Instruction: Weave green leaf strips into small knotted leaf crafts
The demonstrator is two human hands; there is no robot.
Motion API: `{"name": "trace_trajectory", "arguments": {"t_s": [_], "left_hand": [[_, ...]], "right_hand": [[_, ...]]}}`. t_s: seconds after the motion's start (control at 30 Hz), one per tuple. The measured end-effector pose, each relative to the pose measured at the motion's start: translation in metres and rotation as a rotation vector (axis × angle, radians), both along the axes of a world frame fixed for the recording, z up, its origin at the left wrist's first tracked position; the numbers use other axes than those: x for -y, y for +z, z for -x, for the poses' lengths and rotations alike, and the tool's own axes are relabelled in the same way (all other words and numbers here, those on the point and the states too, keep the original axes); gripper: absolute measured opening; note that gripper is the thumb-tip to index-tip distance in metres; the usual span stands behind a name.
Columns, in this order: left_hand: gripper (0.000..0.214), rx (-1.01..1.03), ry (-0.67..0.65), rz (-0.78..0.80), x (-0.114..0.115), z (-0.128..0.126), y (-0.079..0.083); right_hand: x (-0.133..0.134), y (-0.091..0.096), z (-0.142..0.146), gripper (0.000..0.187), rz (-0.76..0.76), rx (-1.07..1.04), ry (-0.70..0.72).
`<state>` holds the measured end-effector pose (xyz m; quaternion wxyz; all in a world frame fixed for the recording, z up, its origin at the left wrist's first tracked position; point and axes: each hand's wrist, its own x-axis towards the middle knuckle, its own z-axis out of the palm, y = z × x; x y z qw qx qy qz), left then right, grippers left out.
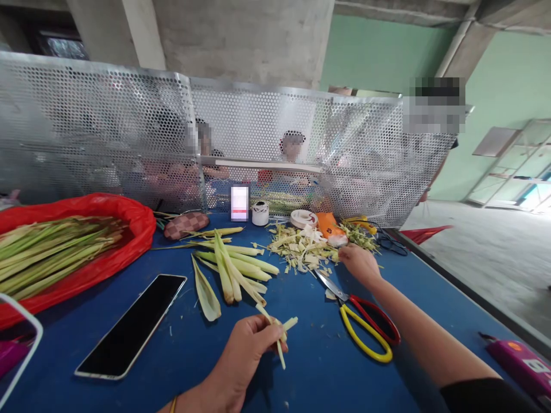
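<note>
My left grip (249,344) pinched the crossed leaf strips (290,323) above the bench (327,378); slackening could have let them slip apart. I couldn't tell whether my right grip (359,264), by the scraps (295,248), held anything.

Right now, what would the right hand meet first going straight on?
The right hand would likely meet the scrap pile first, at its fingertips; the orange packet lies close too, depth unclear.

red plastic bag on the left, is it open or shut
Open: the red plastic bag has its mouth spread wide, with long, pale green plant strips showing inside.
</note>
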<state>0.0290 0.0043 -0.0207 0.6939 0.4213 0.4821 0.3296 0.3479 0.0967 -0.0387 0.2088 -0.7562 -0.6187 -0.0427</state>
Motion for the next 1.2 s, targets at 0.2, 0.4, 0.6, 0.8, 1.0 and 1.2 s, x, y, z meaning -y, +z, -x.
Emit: {"name": "trace_trajectory", "arguments": {"t_s": [0.2, 0.4, 0.6, 0.8, 1.0, 1.2], "left_hand": [[0.023, 0.001, 0.003, 0.034, -0.001, 0.0, 0.0], [0.018, 0.023, 0.016, -0.011, -0.001, -0.001, 0.0], [0.018, 0.026, 0.013, -0.023, 0.0, 0.001, 0.002], [0.019, 0.032, -0.007, -0.024, -0.001, 0.001, 0.001], [0.017, 0.025, -0.014, -0.033, -0.003, 0.0, -0.001], [0.017, 0.033, -0.011, -0.042, -0.003, 0.0, -0.003]], "right_hand": [[0.003, 0.008, -0.015, 0.02, -0.127, -0.116, -0.108], [0.02, 0.012, -0.03, 0.031, -0.193, -0.203, -0.167], [0.033, -0.008, -0.045, 0.012, -0.008, -0.15, -0.181], [0.03, -0.029, -0.048, 0.028, 0.145, -0.11, -0.203], [0.032, -0.014, -0.056, 0.027, 0.117, -0.145, -0.351], [0.02, -0.013, -0.045, 0.03, 0.085, -0.208, -0.346]]}}
